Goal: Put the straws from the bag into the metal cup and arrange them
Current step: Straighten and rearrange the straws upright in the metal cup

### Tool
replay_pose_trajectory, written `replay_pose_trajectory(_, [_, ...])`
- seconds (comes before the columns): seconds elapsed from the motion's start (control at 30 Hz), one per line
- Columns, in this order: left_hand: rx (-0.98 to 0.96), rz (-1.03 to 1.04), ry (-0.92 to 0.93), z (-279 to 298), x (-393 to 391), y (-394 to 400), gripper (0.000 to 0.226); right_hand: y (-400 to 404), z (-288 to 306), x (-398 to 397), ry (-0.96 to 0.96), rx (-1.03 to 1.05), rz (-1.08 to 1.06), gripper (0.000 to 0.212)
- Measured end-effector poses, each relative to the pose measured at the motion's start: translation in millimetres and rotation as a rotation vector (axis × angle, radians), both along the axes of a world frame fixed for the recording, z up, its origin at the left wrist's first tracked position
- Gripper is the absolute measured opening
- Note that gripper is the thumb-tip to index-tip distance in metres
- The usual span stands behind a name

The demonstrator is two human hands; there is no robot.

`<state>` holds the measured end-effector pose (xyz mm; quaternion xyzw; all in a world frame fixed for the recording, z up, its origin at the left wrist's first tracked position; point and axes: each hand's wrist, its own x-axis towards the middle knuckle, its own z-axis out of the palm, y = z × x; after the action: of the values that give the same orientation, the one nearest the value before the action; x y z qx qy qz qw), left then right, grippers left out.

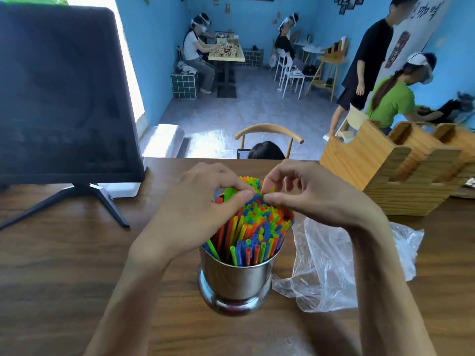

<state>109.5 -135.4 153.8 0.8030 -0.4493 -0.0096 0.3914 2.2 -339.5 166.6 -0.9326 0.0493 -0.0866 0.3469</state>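
Head view, looking down on a brown wooden table (64, 265). Near the middle, a shiny metal cup (235, 281), upright on its round foot, filled tightly with colourful plastic straws (253, 232) in green, blue, orange and yellow, open ends upward and fanning out above the rim. Over the tops of the straws, both hands together. Left hand (203, 201) coming from the lower left, fingers curled, thumb and forefinger pinching some straw tips at the far side of the bunch. Right hand (308, 194) coming from the lower right, fingers also curled, thumb and forefinger pinching straw tips just beside the left fingertips, almost touching them. Exactly which straws are pinched, hard to tell, since the fingers cover them. Just right of the cup, touching its foot, a clear plastic bag (334, 265), crumpled and lying flat on the table, partly under the right forearm; no straws visible inside it. On the left of the table, a black monitor (61, 93) on a black tripod-like stand, screen dark. At the right edge, a light wooden holder (401, 173) with several slots, well apart from the cup. Beyond the far table edge, a wooden chair back (268, 132) with a dark-haired head below it, and further away a blue-walled room with several people sitting at small tables and one standing in black clothes.
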Motion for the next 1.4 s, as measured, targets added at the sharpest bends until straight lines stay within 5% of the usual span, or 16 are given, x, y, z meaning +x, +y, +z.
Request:
replay_pose_trajectory(0.33, [-0.099,0.063,-0.023,-4,-1,-8,0.015,10,15,11,0.028,-0.219,-0.006,0.01])
replay_pose_trajectory(0.57, [-0.157,0.049,-0.034,-8,-3,-15,0.009,15,27,7,-0.164,-0.068,-0.08,0.02])
replay_pose_trajectory(0.93, [-0.267,0.044,-0.019,-3,-5,-18,0.005,7,65,-16,-0.908,0.311,-0.174,0.011])
replay_pose_trajectory(1.03, [-0.432,-0.014,0.158,9,-9,-13,0.01,3,61,-23,-1.008,0.459,-0.199,0.013])
replay_pose_trajectory(1.23, [-1.046,-0.025,0.558,27,10,7,0.014,14,20,-31,-0.687,0.636,-0.095,0.017])
replay_pose_trajectory(1.4, [-1.097,-0.045,0.459,38,6,-2,0.023,40,-28,-18,-0.432,0.275,0.023,0.016])
